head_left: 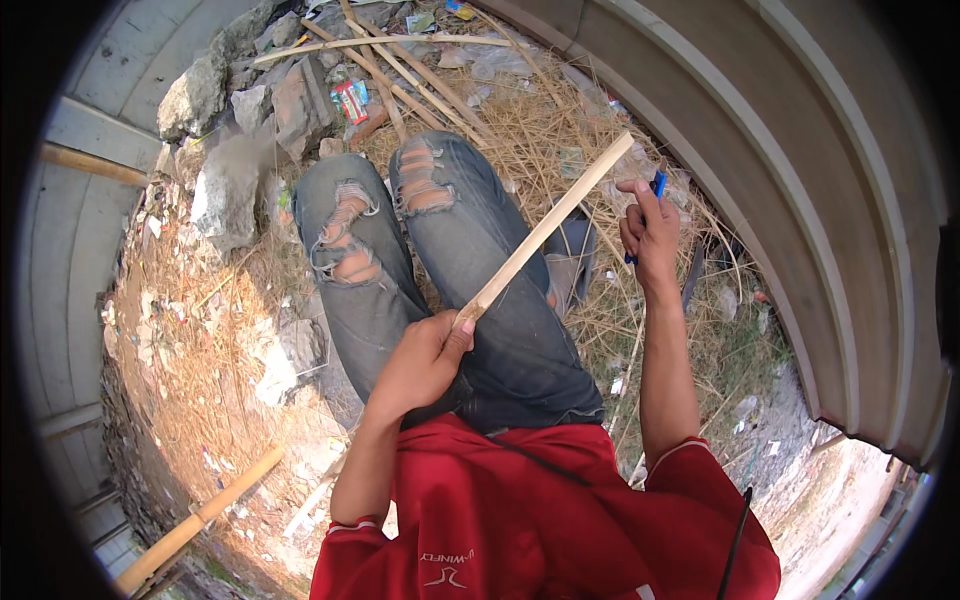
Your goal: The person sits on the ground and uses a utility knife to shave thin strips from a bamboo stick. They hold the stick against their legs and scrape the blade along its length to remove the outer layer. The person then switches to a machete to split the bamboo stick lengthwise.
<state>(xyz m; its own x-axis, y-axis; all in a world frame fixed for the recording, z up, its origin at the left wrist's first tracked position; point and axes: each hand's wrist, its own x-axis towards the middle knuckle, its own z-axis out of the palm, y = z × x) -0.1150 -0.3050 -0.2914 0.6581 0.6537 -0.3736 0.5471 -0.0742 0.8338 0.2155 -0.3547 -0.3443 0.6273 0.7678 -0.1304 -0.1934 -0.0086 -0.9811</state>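
My left hand point(425, 360) is closed around the lower end of a pale, flat bamboo strip point(545, 228), resting by my thigh. The strip slants up and away to the right across my jeans, and its far end is free in the air. Off to the right of that end, my right hand point(652, 235) is closed on a slim blue tool point(659, 184). Only the tool's two ends show past my fingers, so its kind is hidden. The tool and the strip are apart.
Cut bamboo strips point(405, 80) lie ahead on straw and shavings point(530, 125). Broken concrete chunks point(225, 200) are piled at the far left, near a red packet point(351, 101). A corrugated metal wall point(800, 150) curves along the right. A bamboo pole point(205, 517) stands lower left.
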